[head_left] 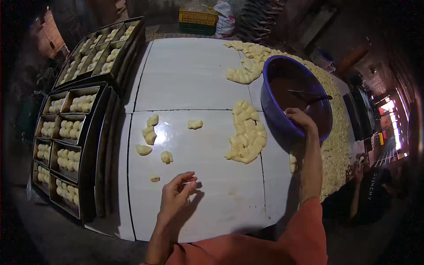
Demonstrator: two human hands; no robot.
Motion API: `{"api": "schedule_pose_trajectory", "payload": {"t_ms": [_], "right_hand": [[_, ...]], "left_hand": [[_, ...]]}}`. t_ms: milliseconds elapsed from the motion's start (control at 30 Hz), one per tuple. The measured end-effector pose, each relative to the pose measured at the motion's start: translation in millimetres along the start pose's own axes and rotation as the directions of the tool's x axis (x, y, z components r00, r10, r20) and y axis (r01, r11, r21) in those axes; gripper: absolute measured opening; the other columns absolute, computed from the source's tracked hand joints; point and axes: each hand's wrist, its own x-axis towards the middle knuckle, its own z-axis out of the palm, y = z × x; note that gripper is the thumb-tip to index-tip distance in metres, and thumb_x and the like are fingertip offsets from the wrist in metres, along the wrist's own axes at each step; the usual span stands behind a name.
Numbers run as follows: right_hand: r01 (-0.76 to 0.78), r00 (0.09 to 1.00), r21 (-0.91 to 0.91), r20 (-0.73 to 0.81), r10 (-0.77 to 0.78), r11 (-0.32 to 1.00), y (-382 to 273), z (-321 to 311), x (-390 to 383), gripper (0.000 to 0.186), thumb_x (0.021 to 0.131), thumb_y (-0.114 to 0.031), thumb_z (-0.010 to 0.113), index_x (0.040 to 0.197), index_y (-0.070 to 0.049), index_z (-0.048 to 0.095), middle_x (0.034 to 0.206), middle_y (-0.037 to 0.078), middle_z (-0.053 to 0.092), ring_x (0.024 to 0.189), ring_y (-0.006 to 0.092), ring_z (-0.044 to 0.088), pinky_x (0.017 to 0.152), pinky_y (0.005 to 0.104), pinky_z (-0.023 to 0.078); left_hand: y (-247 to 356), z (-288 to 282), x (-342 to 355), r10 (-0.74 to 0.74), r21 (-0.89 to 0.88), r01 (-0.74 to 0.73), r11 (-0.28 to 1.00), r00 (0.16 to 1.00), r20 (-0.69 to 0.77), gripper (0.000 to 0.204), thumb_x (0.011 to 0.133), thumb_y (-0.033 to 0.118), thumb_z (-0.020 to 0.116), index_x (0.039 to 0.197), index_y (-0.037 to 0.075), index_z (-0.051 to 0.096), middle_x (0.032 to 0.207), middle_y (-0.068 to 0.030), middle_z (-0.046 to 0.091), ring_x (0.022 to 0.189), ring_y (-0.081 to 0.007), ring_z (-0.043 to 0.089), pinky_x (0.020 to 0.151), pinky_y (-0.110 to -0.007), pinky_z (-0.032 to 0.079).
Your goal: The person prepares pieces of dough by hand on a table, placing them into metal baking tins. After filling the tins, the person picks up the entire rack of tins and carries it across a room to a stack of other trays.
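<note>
1. At the far left, stacked dark baking trays (90, 145) stand beside the table, their compartments filled with rows of pale shaped dough pieces; a second stack of trays (104, 51) lies further back, loaded the same way
2. The white table (190, 75) spreads across the middle, its surface split by dark seams
3. A few loose dough pieces (150, 132) lie on the table's left part, well apart from one another, with the smallest bit (154, 178) just beside the person's left hand
4. The left hand (176, 196) hovers low over the table near its front edge, fingers curled inward with the tips drawn close to the thumb; whether a scrap of dough is pinched between them cannot be told
5. A curved heap of dough pieces (246, 134) sits right of centre, touching the bowl's near side
6. The right hand (300, 118) rests on the rim of a blue bowl (274, 110), fingers bent over the edge and gripping it
7. Inside the bowl is a brown filling with a dark utensil (309, 94) lying across it
8. A long band of dough pieces (335, 141) runs along the table's right edge behind the bowl
9. At the far right, another person's hand (360, 161) shows low beside the table
</note>
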Motion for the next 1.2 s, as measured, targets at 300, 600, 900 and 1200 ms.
{"api": "schedule_pose_trajectory", "payload": {"t_ms": [300,600,900,1200], "right_hand": [[0.333,0.942,0.85,-0.28,-0.185,0.408,-88.3,55.3,-76.5,0.012,0.097,-0.015,0.066,0.106,-0.01,0.061,0.094,0.001,0.062,0.08,0.0093,0.064,0.064,0.0224,0.054],[0.02,0.96,0.966,0.054,-0.275,0.259,-161.7,239.9,-141.4,0.029,0.096,-0.016,0.058,0.123,-0.005,0.055,0.106,0.008,0.062,0.094,0.018,0.064,0.077,0.0297,0.056],[0.417,0.894,0.621,-0.15,-0.422,0.663,-183.6,312.1,-177.1,0.054,0.09,-0.005,0.07,0.14,-0.002,0.05,0.125,0.011,0.059,0.115,0.0232,0.06,0.091,0.0388,0.054],[0.658,0.72,0.165,-0.424,-0.55,0.735,-173.0,339.1,-164.0,0.021,0.095,-0.011,0.067,0.113,0.0,0.07,0.1,0.008,0.066,0.091,0.017,0.061,0.074,0.0319,0.051]], "left_hand": [[-1.7,43.6,28.2,-0.046,-0.356,0.096,0.929,0.988,0.146,0.034,0.094,0.011,0.069,0.124,-0.002,0.06,0.112,-0.0145,0.063,0.099,-0.0242,0.068,0.079,-0.041,0.057],[3.0,62.1,38.0,0.023,-0.621,0.127,0.773,0.973,0.228,0.044,0.105,0.036,0.053,0.127,-0.001,0.06,0.115,-0.0105,0.067,0.097,-0.019,0.061,0.085,-0.034,0.055],[-29.2,11.0,27.2,0.049,-0.663,-0.135,0.736,0.988,-0.147,0.033,0.098,0.013,0.065,0.121,-0.01,0.062,0.103,-0.014,0.069,0.092,-0.0185,0.068,0.078,-0.03,0.059],[-29.5,9.1,28.3,0.097,-0.467,-0.18,0.866,0.976,-0.197,0.036,0.095,0.014,0.07,0.121,-0.009,0.064,0.098,-0.0099,0.067,0.081,-0.0129,0.063,0.065,-0.025,0.053]]}}
